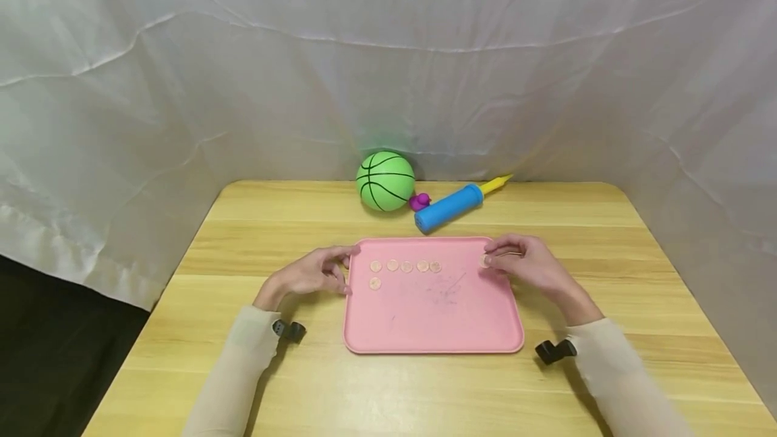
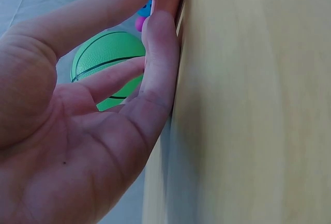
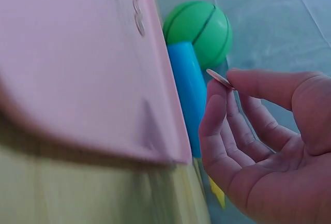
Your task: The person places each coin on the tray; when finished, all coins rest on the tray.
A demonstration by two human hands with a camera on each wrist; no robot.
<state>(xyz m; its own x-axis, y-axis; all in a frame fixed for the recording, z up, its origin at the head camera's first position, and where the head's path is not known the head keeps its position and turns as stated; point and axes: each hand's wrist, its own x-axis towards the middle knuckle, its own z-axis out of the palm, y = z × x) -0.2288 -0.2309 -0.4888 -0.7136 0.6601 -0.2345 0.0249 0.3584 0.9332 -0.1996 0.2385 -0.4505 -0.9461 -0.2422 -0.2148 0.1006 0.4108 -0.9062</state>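
My right hand (image 1: 528, 263) pinches a thin, copper-coloured coin (image 3: 220, 78) between thumb and fingertip, raised over the far right corner of the pink tray (image 1: 425, 336). Its other fingers are loosely bent below the coin in the right wrist view. At the tray's left edge, my left hand (image 1: 311, 271) touches the rim with thumb and forefinger spread apart. More coins lie flat on the tray: a row of several along the far side, ending at one coin (image 1: 435, 266) near the middle, and a single coin (image 1: 375, 283) below the row's left end.
Behind the tray sit a green ball (image 1: 385, 181) with black lines, a small purple duck (image 1: 420, 201) and a blue hand pump (image 1: 449, 208) with a yellow nozzle. All rest on a wooden table (image 1: 291, 383), with a pale curtain (image 1: 388, 86) around its back and sides.
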